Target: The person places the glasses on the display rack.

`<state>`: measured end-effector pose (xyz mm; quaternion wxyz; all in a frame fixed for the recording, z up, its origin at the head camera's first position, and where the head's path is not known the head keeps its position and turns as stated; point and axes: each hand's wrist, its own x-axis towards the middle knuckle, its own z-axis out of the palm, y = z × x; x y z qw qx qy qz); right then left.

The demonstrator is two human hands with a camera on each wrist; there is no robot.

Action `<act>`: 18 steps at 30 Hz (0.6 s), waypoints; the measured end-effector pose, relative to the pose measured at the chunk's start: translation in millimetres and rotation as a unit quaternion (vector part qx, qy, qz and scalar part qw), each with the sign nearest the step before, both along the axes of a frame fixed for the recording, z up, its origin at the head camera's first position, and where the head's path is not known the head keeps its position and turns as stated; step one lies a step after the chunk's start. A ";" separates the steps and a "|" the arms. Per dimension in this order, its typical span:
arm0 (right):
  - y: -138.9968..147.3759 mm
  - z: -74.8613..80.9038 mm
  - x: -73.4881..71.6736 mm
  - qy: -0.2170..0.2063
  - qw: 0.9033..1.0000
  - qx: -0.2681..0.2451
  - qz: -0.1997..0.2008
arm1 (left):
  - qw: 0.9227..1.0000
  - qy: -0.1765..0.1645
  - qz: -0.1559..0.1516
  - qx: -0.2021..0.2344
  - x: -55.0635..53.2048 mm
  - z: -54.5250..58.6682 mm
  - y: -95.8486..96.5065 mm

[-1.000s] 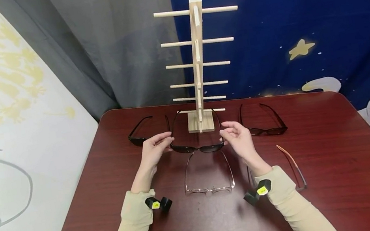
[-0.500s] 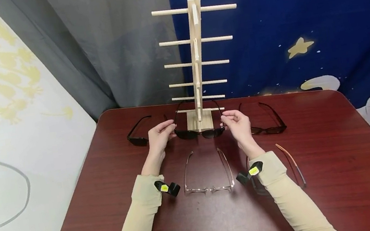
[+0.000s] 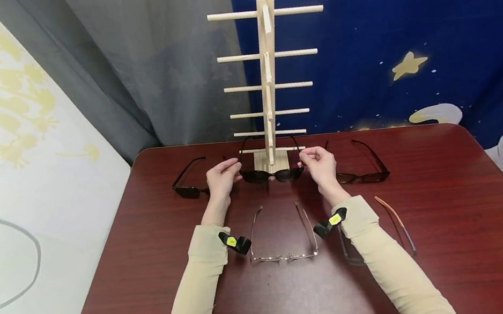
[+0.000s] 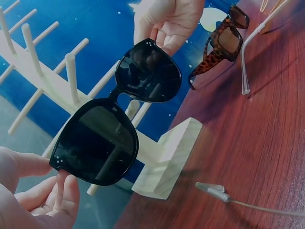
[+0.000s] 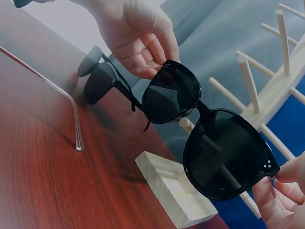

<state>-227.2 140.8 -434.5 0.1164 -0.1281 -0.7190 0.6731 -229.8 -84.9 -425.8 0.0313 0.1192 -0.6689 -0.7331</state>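
Note:
Black sunglasses (image 3: 289, 174) with dark lenses are held up at the foot of a wooden eyewear rack (image 3: 266, 40), in front of its lowest pegs, arms pointing back toward it. My left hand (image 3: 222, 182) pinches them by the left hinge corner. On the other side my right hand (image 3: 323, 169) pinches the right hinge corner. In the left wrist view the lenses (image 4: 95, 143) hang above the rack's base (image 4: 167, 162). A short front peg shows behind the bridge; whether they touch it I cannot tell.
Thin metal-framed eyeglasses (image 3: 271, 257) lie nearer me. Another black pair (image 3: 187, 192) lies left, tortoiseshell sunglasses (image 3: 371, 177) right. Eyeglasses with an orange-tipped arm (image 3: 395, 216) are partly hidden by my right sleeve (image 3: 363, 221). Curtains hang behind the table (image 3: 293, 303).
Both hands have carried the sunglasses away from me, from above the metal-framed eyeglasses to the rack's base. Over the last half second the movement is small, slightly farther forward.

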 end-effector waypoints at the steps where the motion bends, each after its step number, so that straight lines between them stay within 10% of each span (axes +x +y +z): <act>1: 0.1 -1.0 -1.3 -0.002 1.000 0.001 -0.001 | 1.000 -0.003 0.002 -0.003 -0.9 -0.5 0.6; 18: -0.2 -10.6 -10.2 -0.022 0.999 0.022 -0.010 | 1.000 -0.015 0.013 -0.016 -4.5 -3.7 4.1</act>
